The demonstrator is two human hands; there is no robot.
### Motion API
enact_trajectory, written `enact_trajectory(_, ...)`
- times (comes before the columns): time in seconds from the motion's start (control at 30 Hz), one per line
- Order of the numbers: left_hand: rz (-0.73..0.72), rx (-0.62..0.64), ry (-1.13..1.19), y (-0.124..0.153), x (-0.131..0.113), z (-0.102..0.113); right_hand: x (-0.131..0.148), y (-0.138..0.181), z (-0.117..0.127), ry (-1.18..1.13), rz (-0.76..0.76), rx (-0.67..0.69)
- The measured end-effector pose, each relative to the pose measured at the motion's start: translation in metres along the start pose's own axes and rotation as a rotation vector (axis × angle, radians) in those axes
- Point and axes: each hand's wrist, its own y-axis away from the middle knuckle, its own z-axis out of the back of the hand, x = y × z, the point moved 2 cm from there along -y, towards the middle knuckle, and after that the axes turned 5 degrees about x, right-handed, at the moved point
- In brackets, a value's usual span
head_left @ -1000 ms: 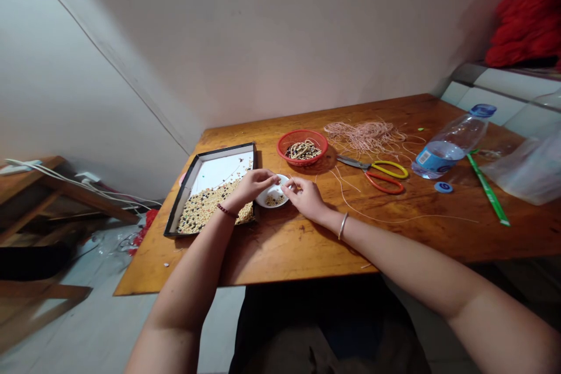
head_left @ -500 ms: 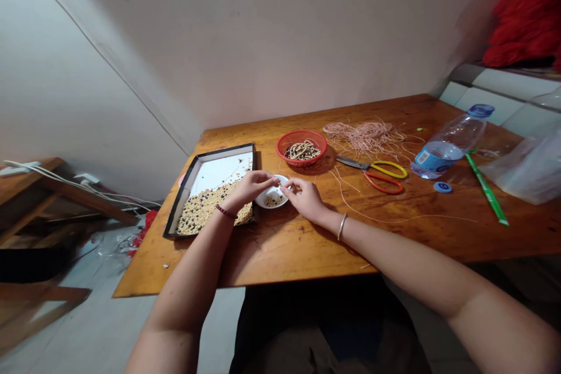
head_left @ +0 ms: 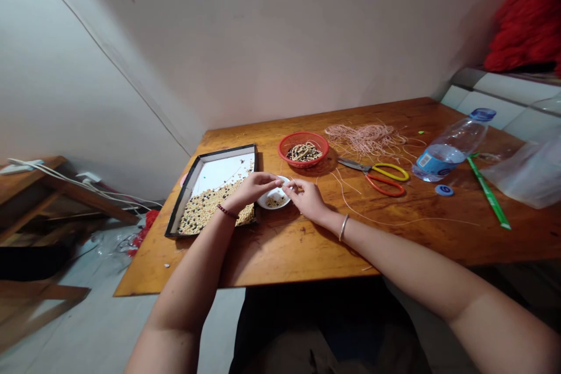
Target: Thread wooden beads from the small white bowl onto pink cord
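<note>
One left hand (head_left: 249, 191), one right hand (head_left: 307, 200), one dish (head_left: 266, 204) between them.
Around the hands: one tray (head_left: 219, 175) at 9 o'clock, one basket (head_left: 303, 165) at 12, one pair of scissors (head_left: 377, 178) at 2, and one bottle (head_left: 447, 152), one blue cap (head_left: 444, 190), one green strip (head_left: 489, 200) and one plastic bag (head_left: 526, 178) at 3. Beads (head_left: 210, 213): too many to count.

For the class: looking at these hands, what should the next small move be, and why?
Probably pick one small round bead from the round white dish with the right hand, steadying with the left hand. Both hands meet right above that dish, and a tangle of pale peach cord lies nearby. What they pinch is too small to tell.
</note>
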Motion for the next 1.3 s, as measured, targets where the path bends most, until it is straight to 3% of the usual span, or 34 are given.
enact_trajectory(0.17,-0.011,-0.078,0.032,-0.001,-0.006,-0.001,-0.003,-0.001,0.000,0.000,-0.005,-0.011)
enact_trajectory(0.37,0.015,-0.074,0.035,0.000,-0.009,-0.002,-0.002,-0.001,-0.001,0.004,-0.019,0.017)
enact_trajectory(0.73,-0.042,-0.116,-0.002,-0.001,-0.011,-0.002,-0.011,-0.008,-0.004,-0.228,-0.074,0.075)
enact_trajectory(0.93,-0.060,-0.127,-0.047,-0.002,-0.012,-0.003,-0.004,-0.006,-0.003,-0.183,-0.029,0.078)
enact_trajectory(1.03,-0.059,-0.186,-0.255,0.000,-0.011,-0.003,-0.003,-0.006,0.001,-0.095,-0.023,0.016)
enact_trajectory(1.13,-0.018,-0.228,-0.650,0.003,-0.009,-0.005,-0.003,-0.007,0.005,-0.020,-0.001,-0.037)
enact_trajectory(1.3,0.079,-0.121,-1.036,0.006,-0.006,-0.012,-0.006,-0.008,0.005,-0.029,-0.008,-0.010)
